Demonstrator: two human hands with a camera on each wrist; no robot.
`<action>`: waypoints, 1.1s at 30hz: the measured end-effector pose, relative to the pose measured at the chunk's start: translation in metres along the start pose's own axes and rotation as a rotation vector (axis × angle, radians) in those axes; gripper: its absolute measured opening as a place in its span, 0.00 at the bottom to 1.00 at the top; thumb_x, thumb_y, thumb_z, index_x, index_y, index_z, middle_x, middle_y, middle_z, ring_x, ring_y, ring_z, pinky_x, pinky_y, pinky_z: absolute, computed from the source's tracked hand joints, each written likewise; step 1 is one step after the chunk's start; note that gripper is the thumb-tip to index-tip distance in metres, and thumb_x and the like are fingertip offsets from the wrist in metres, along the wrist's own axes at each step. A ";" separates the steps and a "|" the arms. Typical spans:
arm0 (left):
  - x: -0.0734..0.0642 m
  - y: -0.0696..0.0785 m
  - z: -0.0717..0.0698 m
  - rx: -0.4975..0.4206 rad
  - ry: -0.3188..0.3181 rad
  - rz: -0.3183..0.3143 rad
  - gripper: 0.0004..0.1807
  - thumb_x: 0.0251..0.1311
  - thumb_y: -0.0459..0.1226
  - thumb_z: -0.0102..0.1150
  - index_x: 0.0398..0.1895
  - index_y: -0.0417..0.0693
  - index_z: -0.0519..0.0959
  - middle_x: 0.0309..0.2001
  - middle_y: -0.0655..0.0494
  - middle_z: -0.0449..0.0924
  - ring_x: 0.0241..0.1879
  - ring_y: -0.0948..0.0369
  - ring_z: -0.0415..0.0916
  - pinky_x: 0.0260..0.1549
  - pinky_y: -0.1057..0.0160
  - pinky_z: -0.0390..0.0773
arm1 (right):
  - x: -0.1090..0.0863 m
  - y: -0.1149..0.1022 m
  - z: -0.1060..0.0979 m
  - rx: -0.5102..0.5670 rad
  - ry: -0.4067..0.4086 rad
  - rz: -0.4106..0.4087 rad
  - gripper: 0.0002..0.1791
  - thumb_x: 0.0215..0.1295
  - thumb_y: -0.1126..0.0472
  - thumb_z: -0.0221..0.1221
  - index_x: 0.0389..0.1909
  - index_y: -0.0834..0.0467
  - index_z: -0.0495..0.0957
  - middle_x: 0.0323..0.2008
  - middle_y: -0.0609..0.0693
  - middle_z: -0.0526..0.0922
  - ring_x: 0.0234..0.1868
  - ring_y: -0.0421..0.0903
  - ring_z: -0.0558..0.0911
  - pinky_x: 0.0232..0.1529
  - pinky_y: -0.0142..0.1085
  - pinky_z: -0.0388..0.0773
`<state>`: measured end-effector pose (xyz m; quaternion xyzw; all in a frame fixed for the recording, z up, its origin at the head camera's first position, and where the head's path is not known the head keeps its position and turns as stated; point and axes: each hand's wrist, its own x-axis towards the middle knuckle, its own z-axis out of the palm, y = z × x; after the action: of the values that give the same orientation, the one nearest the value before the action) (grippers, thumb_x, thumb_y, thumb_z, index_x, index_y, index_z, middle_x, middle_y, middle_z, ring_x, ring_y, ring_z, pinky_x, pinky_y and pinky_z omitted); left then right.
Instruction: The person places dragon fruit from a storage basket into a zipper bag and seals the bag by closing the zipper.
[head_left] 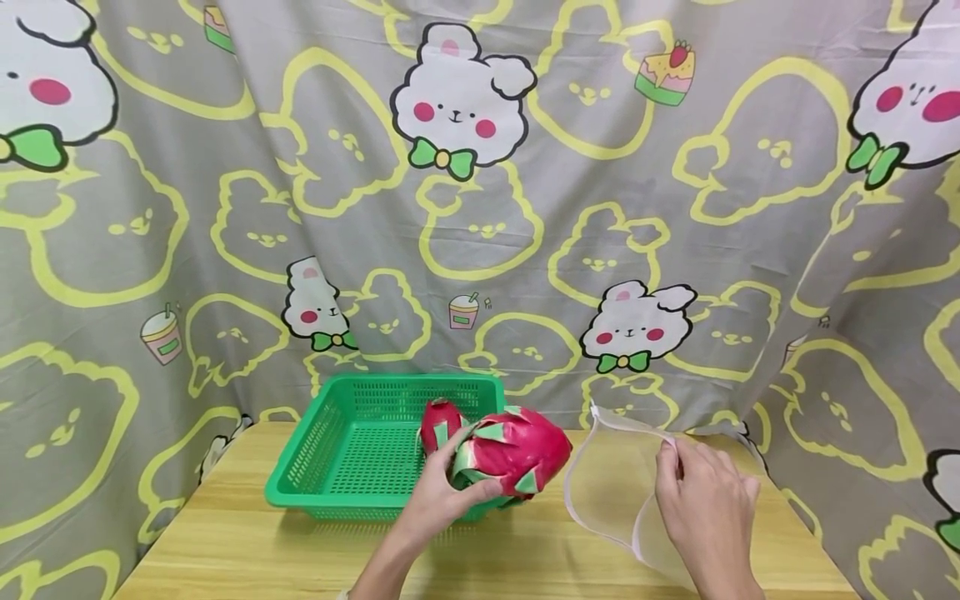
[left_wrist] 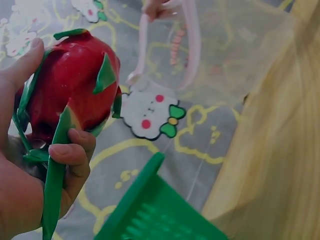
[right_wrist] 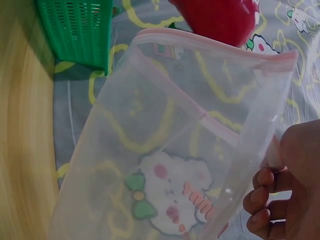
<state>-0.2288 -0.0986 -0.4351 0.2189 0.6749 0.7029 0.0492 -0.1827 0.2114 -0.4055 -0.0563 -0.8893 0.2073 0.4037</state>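
Note:
My left hand (head_left: 442, 492) grips a red dragon fruit (head_left: 521, 450) with green scales, holding it above the right edge of the green basket (head_left: 296, 467). In the left wrist view, fingers and thumb curl round the dragon fruit (left_wrist: 75, 75). A second dragon fruit (head_left: 441, 423) sits in the basket's right side, partly hidden behind my left hand. To the right, my right hand (head_left: 708, 508) pinches the rim of a see-through bag (head_left: 611, 483) with pink edging. In the right wrist view the bag (right_wrist: 150, 130) hangs with its mouth spread apart, near the held fruit.
Basket and hands are over a light wooden table (head_left: 232, 550). Behind it and at both sides hangs a grey curtain (head_left: 480, 233) printed with white cartoon animals and yellow outlines. The basket's perforated wall (right_wrist: 80, 30) also shows in the right wrist view.

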 end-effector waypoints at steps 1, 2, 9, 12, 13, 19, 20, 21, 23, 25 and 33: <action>0.000 -0.001 0.002 0.004 0.001 -0.006 0.44 0.62 0.45 0.72 0.78 0.46 0.61 0.65 0.42 0.74 0.60 0.52 0.77 0.52 0.62 0.81 | 0.000 0.000 0.000 -0.001 -0.004 0.000 0.25 0.76 0.58 0.50 0.14 0.49 0.60 0.18 0.48 0.69 0.35 0.58 0.78 0.32 0.53 0.57; 0.000 -0.002 0.004 0.005 -0.001 -0.014 0.45 0.62 0.45 0.72 0.78 0.46 0.61 0.65 0.41 0.74 0.58 0.52 0.78 0.48 0.62 0.82 | 0.000 -0.001 0.000 -0.002 -0.008 0.000 0.25 0.76 0.58 0.50 0.14 0.49 0.60 0.18 0.48 0.70 0.35 0.58 0.78 0.32 0.53 0.57; 0.000 -0.006 0.017 0.011 -0.025 -0.105 0.44 0.59 0.49 0.73 0.77 0.51 0.65 0.57 0.45 0.79 0.31 0.59 0.77 0.18 0.66 0.70 | -0.002 -0.002 0.000 -0.001 -0.007 -0.004 0.24 0.76 0.59 0.51 0.15 0.49 0.62 0.18 0.48 0.70 0.35 0.58 0.79 0.32 0.53 0.57; 0.000 -0.007 0.021 0.002 -0.043 -0.109 0.43 0.59 0.49 0.73 0.76 0.51 0.66 0.53 0.47 0.81 0.26 0.60 0.74 0.18 0.66 0.70 | -0.002 -0.002 0.001 -0.002 -0.005 -0.012 0.24 0.76 0.59 0.51 0.15 0.49 0.62 0.18 0.48 0.71 0.34 0.58 0.78 0.32 0.52 0.57; 0.000 -0.008 0.022 -0.007 -0.047 -0.111 0.43 0.59 0.48 0.73 0.75 0.51 0.66 0.51 0.47 0.81 0.24 0.60 0.73 0.18 0.66 0.69 | -0.002 -0.002 0.001 -0.003 -0.006 -0.014 0.24 0.76 0.58 0.51 0.15 0.49 0.62 0.18 0.48 0.71 0.34 0.58 0.78 0.32 0.53 0.58; 0.001 -0.013 0.026 -0.034 -0.062 -0.115 0.41 0.58 0.47 0.74 0.73 0.50 0.68 0.48 0.47 0.81 0.21 0.61 0.70 0.18 0.66 0.69 | -0.002 -0.003 0.002 0.002 -0.008 -0.027 0.24 0.75 0.59 0.51 0.14 0.49 0.62 0.19 0.48 0.73 0.33 0.57 0.78 0.32 0.52 0.58; 0.001 -0.013 0.027 -0.032 -0.062 -0.118 0.41 0.58 0.48 0.74 0.73 0.51 0.68 0.48 0.47 0.80 0.20 0.62 0.69 0.18 0.66 0.69 | -0.002 -0.004 0.003 0.003 -0.010 -0.028 0.24 0.75 0.59 0.51 0.14 0.49 0.62 0.20 0.48 0.74 0.32 0.56 0.77 0.32 0.52 0.58; 0.001 -0.014 0.028 -0.031 -0.063 -0.119 0.40 0.58 0.48 0.74 0.72 0.52 0.68 0.49 0.46 0.80 0.19 0.62 0.68 0.18 0.66 0.68 | -0.002 -0.004 0.003 0.004 -0.012 -0.029 0.24 0.75 0.59 0.52 0.14 0.48 0.62 0.20 0.48 0.74 0.31 0.55 0.77 0.32 0.52 0.58; 0.002 -0.015 0.029 -0.027 -0.061 -0.125 0.39 0.59 0.48 0.74 0.72 0.54 0.68 0.51 0.46 0.79 0.18 0.63 0.67 0.17 0.66 0.68 | -0.002 -0.004 0.004 0.007 -0.018 -0.030 0.25 0.75 0.59 0.52 0.14 0.48 0.63 0.21 0.48 0.76 0.30 0.54 0.76 0.32 0.52 0.58; 0.002 -0.016 0.030 -0.034 -0.058 -0.136 0.38 0.59 0.48 0.74 0.72 0.55 0.69 0.50 0.46 0.79 0.18 0.63 0.66 0.16 0.67 0.67 | -0.002 -0.005 0.004 0.005 -0.027 -0.031 0.25 0.75 0.59 0.52 0.14 0.48 0.63 0.21 0.48 0.77 0.29 0.53 0.75 0.32 0.52 0.58; 0.000 -0.017 0.035 -0.106 -0.030 -0.179 0.33 0.72 0.52 0.59 0.76 0.54 0.65 0.36 0.49 0.80 0.17 0.61 0.66 0.12 0.69 0.64 | -0.003 -0.006 0.006 0.004 -0.064 -0.034 0.23 0.75 0.59 0.52 0.15 0.49 0.64 0.20 0.48 0.75 0.28 0.52 0.74 0.31 0.50 0.59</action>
<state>-0.2197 -0.0643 -0.4521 0.1651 0.6530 0.7270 0.1332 -0.1846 0.2029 -0.4084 -0.0336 -0.9022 0.2038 0.3785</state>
